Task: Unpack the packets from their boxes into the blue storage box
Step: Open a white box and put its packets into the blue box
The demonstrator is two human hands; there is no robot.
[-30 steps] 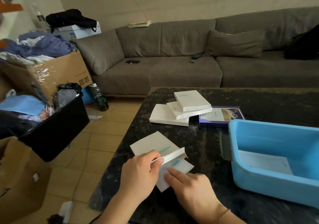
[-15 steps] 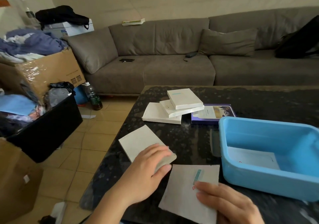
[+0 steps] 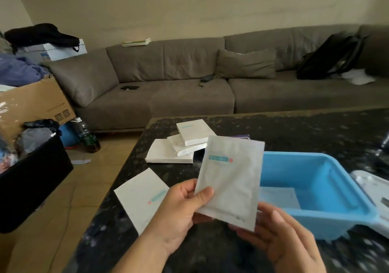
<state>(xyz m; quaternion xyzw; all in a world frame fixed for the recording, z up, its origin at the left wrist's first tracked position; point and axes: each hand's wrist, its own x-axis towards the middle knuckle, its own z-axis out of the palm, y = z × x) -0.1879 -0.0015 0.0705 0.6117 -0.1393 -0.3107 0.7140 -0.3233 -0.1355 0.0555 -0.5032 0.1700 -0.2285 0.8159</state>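
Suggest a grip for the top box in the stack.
Top box lies flat, askew on the stack, its right end overhanging. Probably pinch across the long side edges from above, or lift at the overhang from the right; its flat face offers no hold.

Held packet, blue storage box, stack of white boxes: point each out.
held packet (image 3: pixel 230 180), head view, middle of its face
blue storage box (image 3: pixel 328 218), head view, near rim
stack of white boxes (image 3: pixel 192 131), head view, top box's lid

Packet (image 3: pixel 230 180): mid-frame, held above the table (image 3: pixel 294 129), between both hands.
Storage box (image 3: pixel 328 216): right, on the table.
Opened box (image 3: pixel 140 197): lower centre-left, on the table.
Stacked boxes (image 3: pixel 179 146): behind it.
Sofa (image 3: pixel 189 83): beyond the table.
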